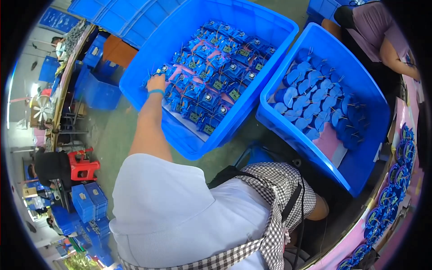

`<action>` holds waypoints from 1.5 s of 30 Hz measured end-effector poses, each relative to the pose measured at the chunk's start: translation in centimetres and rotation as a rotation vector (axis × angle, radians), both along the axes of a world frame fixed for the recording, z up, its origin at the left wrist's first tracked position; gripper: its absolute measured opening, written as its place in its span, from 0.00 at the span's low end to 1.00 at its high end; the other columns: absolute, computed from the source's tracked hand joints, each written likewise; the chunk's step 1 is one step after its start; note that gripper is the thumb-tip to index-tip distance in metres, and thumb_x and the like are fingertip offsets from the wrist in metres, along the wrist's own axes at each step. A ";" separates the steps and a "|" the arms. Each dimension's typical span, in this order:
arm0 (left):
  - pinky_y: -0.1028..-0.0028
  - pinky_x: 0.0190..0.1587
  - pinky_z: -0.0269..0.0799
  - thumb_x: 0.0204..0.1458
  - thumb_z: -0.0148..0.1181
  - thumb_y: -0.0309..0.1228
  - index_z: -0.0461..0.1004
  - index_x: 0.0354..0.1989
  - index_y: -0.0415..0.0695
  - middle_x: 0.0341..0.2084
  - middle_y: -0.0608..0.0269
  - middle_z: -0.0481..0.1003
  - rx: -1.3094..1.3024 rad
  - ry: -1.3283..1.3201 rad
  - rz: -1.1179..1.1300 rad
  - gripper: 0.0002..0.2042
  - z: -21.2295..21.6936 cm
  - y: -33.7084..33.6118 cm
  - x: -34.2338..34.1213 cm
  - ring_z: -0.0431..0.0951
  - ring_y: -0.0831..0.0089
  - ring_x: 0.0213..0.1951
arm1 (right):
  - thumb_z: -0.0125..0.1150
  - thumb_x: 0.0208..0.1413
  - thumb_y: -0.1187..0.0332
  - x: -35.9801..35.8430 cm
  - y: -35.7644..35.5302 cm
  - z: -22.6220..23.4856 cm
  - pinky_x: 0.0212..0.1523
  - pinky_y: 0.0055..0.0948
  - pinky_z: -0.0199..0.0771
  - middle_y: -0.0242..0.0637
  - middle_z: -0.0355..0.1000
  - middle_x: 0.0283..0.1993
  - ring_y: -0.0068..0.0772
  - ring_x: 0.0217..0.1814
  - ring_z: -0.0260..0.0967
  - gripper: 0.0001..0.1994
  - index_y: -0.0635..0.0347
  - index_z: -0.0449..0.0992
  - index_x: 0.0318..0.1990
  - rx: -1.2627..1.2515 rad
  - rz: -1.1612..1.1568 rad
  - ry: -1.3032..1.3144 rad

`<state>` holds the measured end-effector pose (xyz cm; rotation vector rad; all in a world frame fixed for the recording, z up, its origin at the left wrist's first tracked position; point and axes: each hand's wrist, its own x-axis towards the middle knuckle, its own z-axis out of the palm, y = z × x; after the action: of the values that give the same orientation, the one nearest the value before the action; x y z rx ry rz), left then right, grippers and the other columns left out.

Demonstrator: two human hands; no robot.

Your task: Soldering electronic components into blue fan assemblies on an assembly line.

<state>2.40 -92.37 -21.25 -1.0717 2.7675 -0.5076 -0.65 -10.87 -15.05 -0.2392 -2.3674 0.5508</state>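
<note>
While left hand (pixel 156 83) reaches blue units (pixel 208 96) in bin (pixel 180 33), fingers (pixel 157 78) of unclear hold, discs (pixel 311 109) in second bin (pixel 357 74)

Red plastic stool (pixel 82 165) on green floor (pixel 105 139), person in black (pixel 51 166) just beside it | stacked blue crates (pixel 84 201) near stool | I make out a white-bladed fan (pixel 42 110), far left | orange box (pixel 119 51) near open blue tub (pixel 101 93) | co-worker in mauve (pixel 370 24), far side, forearm bare

Assemblies (pixel 208 96) inside left bin (pixel 157 54)
</note>
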 end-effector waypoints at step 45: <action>0.66 0.23 0.66 0.46 0.60 0.51 0.77 0.25 0.35 0.18 0.56 0.74 0.699 -1.254 -2.165 0.25 22.7 103.0 -0.1 0.73 0.66 0.20 | 0.75 0.38 0.72 21.1 11.1 13.4 0.37 0.27 0.73 0.46 0.77 0.38 0.32 0.36 0.75 0.19 0.62 0.65 0.30 -0.298 -0.649 0.199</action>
<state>2.29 10.58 1.49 1.8610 1.3779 -0.0636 20.46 0.19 -1.69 -0.9932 -1.8587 0.5666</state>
